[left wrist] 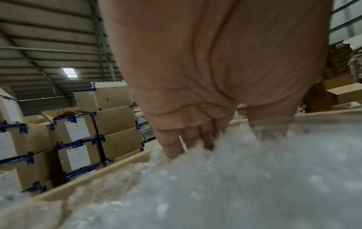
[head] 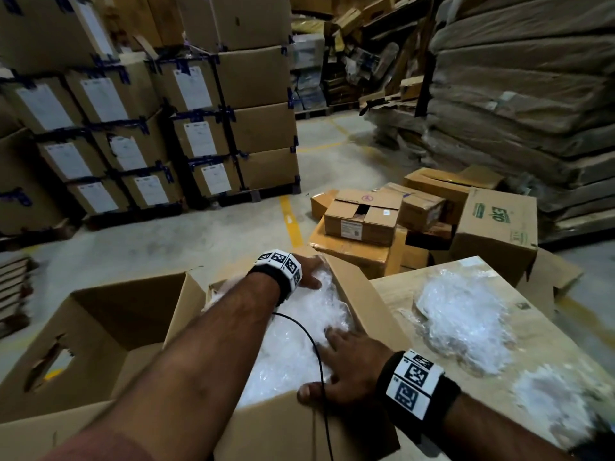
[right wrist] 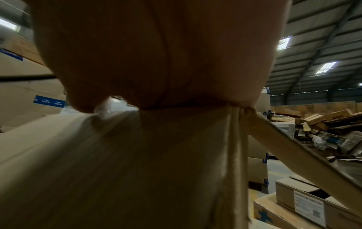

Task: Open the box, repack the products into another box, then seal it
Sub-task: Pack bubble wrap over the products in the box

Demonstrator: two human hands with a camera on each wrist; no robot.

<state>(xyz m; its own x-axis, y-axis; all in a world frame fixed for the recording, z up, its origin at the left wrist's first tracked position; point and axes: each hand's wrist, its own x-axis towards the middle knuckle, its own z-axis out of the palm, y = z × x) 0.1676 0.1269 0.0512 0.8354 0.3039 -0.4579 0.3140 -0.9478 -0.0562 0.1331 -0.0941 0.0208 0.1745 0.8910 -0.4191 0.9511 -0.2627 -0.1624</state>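
Note:
An open cardboard box [head: 273,427] in front of me is filled with white bubble-wrapped products [head: 296,331]. My left hand [head: 311,275] reaches across to the box's far end; its straight fingers [left wrist: 172,147] sink into the bubble wrap [left wrist: 245,186], and their tips are hidden. My right hand [head: 349,366] lies at the near wall, fingers spread flat on the wrap and the thumb outside the cardboard. In the right wrist view the palm [right wrist: 156,54] sits on the box wall [right wrist: 137,162].
A second open box [head: 133,304], empty, stands to the left. Two bubble-wrapped bundles [head: 466,324] [head: 559,400] lie on the brown surface [head: 416,287] to the right. Loose cartons [head: 362,216] sit on the floor beyond. Stacked boxes [head: 196,134] on pallets fill the back left.

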